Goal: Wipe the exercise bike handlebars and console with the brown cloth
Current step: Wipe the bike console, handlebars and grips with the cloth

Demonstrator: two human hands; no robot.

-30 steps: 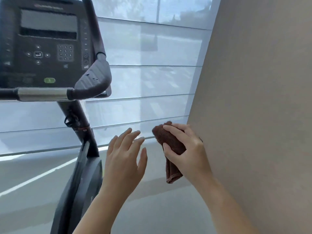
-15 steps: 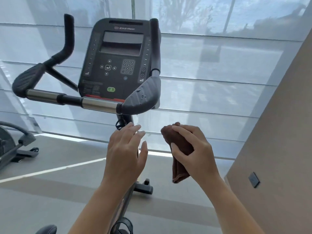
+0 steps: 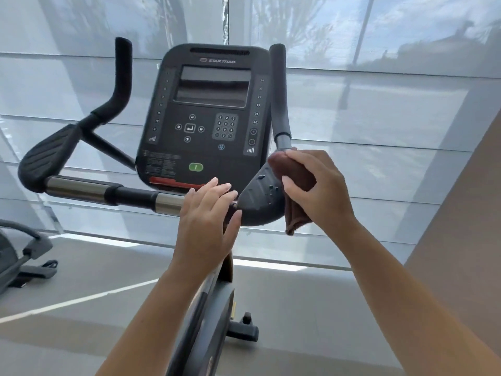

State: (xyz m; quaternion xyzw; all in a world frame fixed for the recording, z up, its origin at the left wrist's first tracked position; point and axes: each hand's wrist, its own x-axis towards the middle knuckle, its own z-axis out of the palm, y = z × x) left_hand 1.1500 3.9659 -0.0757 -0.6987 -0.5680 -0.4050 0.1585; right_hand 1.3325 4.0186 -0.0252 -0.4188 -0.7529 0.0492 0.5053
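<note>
Right hand point(image 3: 318, 189) holds brown cloth point(image 3: 294, 173) against handlebar pad point(image 3: 259, 203) at its right edge

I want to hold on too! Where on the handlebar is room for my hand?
The shiny tube between the left pad and the black sleeve is bare, and so is the left upright grip. Crowded at the right pad: the right hand holds the cloth there, the left hand beside it.

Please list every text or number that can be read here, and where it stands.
"STAR TRAC": top of the console.
"30", "33", "36", "40": console's right edge.
"15", "18", "21": its left edge; others blurred.
"1" to "9": keypad.
Sticker small print: too small to read.
</note>
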